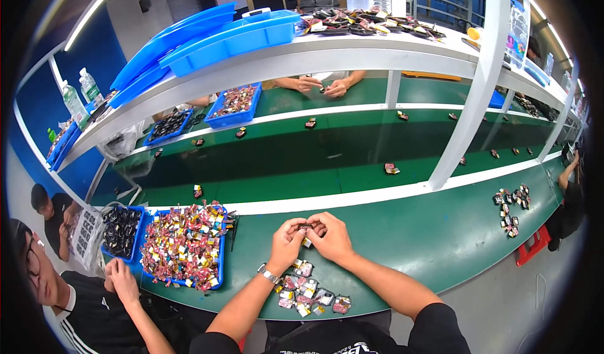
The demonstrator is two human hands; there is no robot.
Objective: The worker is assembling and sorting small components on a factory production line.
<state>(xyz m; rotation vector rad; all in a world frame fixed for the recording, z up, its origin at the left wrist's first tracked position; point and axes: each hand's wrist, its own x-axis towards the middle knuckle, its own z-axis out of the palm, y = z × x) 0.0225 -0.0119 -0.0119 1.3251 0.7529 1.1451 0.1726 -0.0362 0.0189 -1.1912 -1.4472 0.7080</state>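
My left hand [289,242] and my right hand [329,237] meet over the green bench, fingertips pinched round a small black plastic casing [305,226]. Fingers cover most of it, so its details are hidden. Just beneath the hands shows a small part with a yellow-and-white piece [306,242]. Between my forearms, near the bench's front edge, lies a loose group of small black casings with pink boards and silver or yellow pieces [308,286].
To the left stand a blue tray of pink circuit boards [221,263] and a blue tray of black casings [137,236], beside a seated co-worker [82,310]. Dark tweezers [234,233] lie by the trays. Beyond a white rail, assemblies dot the green conveyor [296,173]. A shelf [352,58] spans above.
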